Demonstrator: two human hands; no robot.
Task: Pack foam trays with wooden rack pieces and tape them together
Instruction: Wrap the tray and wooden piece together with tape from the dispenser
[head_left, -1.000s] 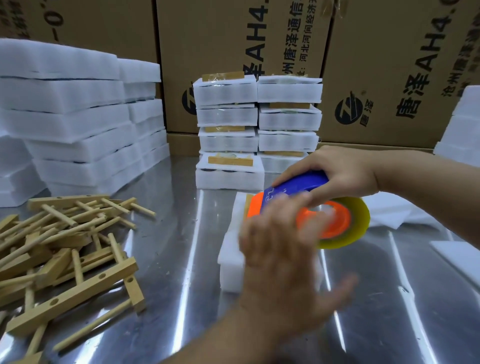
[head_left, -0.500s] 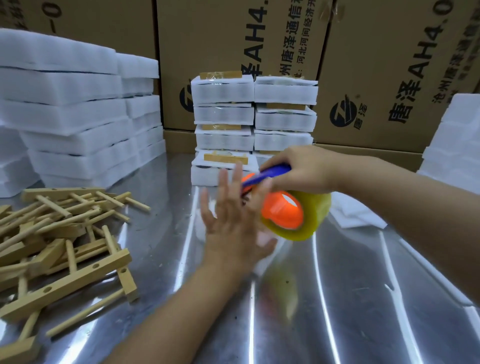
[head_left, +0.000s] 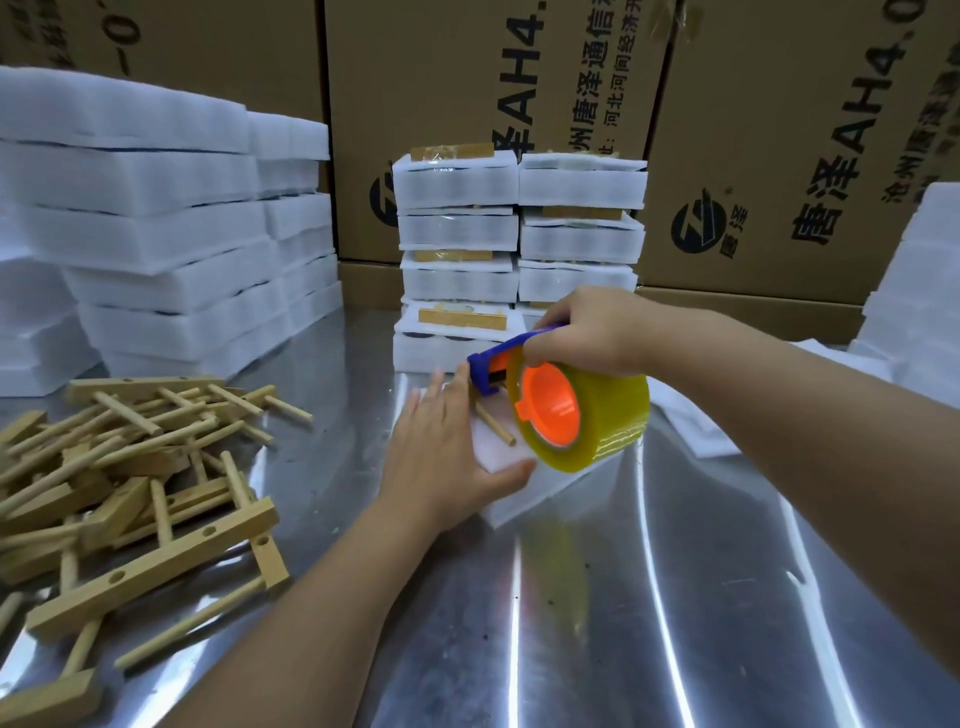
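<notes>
A white foam tray (head_left: 511, 491) lies on the metal table in the middle, with a wooden dowel (head_left: 493, 423) showing on its top. My left hand (head_left: 441, 452) lies flat over the tray's left side, fingers straight, thumb along the near edge. My right hand (head_left: 587, 332) grips the blue handle of a tape dispenser (head_left: 566, 410) with an orange core and yellowish tape roll, held just above the tray's far right part. The blue cutter end sits beside my left fingertips.
Loose wooden rack pieces (head_left: 135, 478) are heaped on the left of the steel table (head_left: 597, 623). Taped foam packs (head_left: 514, 234) are stacked behind the tray. Empty foam trays (head_left: 156, 234) are stacked at far left and more foam (head_left: 919, 291) at right. Cardboard boxes (head_left: 488, 78) line the back.
My left hand has come down from a raised, spread pose onto the foam tray. The tape dispenser has moved right and lower, over the tray.
</notes>
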